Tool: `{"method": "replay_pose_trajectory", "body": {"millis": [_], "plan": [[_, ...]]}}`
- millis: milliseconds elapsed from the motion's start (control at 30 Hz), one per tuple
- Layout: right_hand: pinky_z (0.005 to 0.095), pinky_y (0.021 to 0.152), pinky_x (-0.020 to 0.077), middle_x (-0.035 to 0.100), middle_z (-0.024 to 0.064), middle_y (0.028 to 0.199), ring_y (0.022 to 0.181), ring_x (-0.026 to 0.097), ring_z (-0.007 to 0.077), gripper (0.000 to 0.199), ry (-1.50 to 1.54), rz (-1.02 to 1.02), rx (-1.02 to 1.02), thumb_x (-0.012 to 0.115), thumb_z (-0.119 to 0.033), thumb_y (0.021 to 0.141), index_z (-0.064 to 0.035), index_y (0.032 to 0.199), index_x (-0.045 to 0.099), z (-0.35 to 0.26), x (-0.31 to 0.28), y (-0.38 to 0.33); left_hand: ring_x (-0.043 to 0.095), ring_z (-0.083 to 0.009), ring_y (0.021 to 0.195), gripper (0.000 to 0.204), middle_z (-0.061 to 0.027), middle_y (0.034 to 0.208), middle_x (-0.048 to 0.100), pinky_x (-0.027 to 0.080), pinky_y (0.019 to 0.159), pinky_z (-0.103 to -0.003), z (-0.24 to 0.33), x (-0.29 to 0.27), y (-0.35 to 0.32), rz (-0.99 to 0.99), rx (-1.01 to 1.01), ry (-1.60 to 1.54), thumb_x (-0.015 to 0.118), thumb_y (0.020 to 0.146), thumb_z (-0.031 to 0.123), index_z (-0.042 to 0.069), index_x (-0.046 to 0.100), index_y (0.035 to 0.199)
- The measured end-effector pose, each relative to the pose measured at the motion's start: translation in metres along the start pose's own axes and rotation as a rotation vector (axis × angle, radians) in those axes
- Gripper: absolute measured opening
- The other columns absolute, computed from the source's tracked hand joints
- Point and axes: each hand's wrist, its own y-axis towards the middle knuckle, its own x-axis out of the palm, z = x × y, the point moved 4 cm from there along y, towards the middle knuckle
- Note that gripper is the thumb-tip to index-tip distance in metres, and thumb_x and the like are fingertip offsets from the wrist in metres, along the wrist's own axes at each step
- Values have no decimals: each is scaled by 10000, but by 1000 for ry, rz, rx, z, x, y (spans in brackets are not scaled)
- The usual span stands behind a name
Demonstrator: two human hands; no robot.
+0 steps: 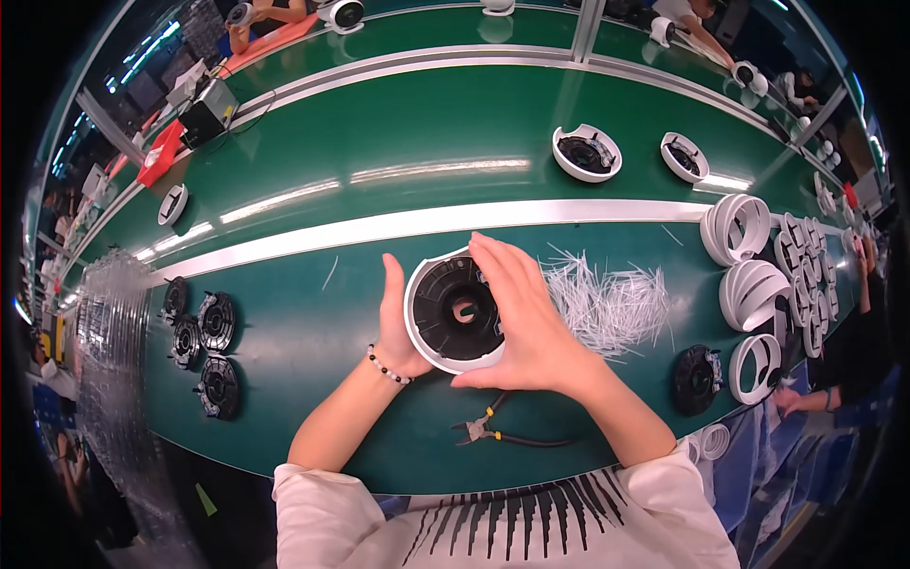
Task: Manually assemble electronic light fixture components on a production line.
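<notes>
Between my two hands is a round white housing ring [414,334] with a black round plate [444,305] seated inside it, tilted toward me. My left hand [402,332] wraps its left side, thumb raised. Over the right side lies my right hand [523,318], its fingers along the top edge and its thumb below. A hole shows in the middle of the black plate. Just below, side cutters [482,431] with dark handles lie on the green bench. Right of my right hand spreads a pile of thin white strips [607,302].
Several black round plates [218,384] lie at the left, beside a stack of clear plastic trays [112,351]. White rings [755,368] crowd the right side near another black plate [698,379]. Beyond the pale rail, a green conveyor [417,123] carries white housings [588,154]. Other people work around.
</notes>
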Motion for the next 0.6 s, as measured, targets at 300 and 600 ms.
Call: {"method": "replay_pose_trajectory", "body": {"millis": [300, 600], "plan": [[442, 930, 252, 265, 202, 1260, 1122, 294, 369, 1093, -31, 301, 154, 781, -347, 423, 14, 1263, 182, 16, 10, -25, 504, -250, 988, 440, -155, 1074, 502, 415, 867, -371, -14, 10, 3, 87, 48, 32, 428, 727, 186, -16, 423, 1119], [485, 955, 189, 243, 203, 1296, 1188, 197, 415, 1029, -8, 341, 27, 767, -368, 477, 2, 1257, 208, 32, 10, -23, 502, -247, 993, 380, -134, 1075, 504, 411, 871, -396, 0, 13, 23, 238, 232, -11, 389, 810, 254, 40, 413, 1122]]}}
